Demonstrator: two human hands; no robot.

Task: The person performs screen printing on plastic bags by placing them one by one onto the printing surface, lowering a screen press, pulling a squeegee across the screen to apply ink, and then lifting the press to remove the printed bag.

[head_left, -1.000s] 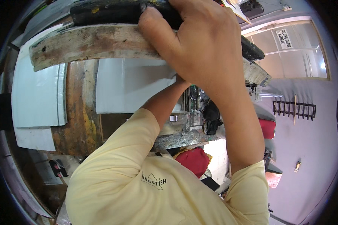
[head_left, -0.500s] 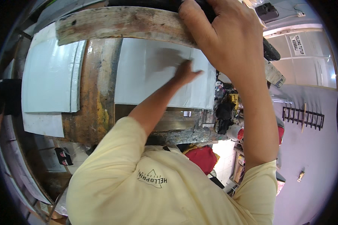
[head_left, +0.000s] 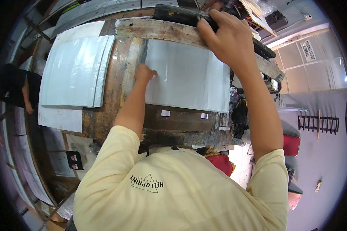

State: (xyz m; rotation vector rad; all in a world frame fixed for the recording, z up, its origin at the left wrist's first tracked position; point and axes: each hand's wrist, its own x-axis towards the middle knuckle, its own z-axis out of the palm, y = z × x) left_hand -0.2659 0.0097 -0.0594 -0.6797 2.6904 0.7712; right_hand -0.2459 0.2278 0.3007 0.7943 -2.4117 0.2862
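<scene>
Sheet [head_left: 189, 77] lay flat on stained bench [head_left: 115, 104]; left hand [head_left: 144, 73], fingers curled together, pressed its edge, right hand [head_left: 227, 36] clamped on the black bar [head_left: 173, 14]; pass apparently unfinished.

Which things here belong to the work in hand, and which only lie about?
In use: left hand on the pale grey plastic sheet; right hand on the worn wooden bar with the black tool.
Lying about: stack of pale sheets; red cloth; black wall rack.
</scene>
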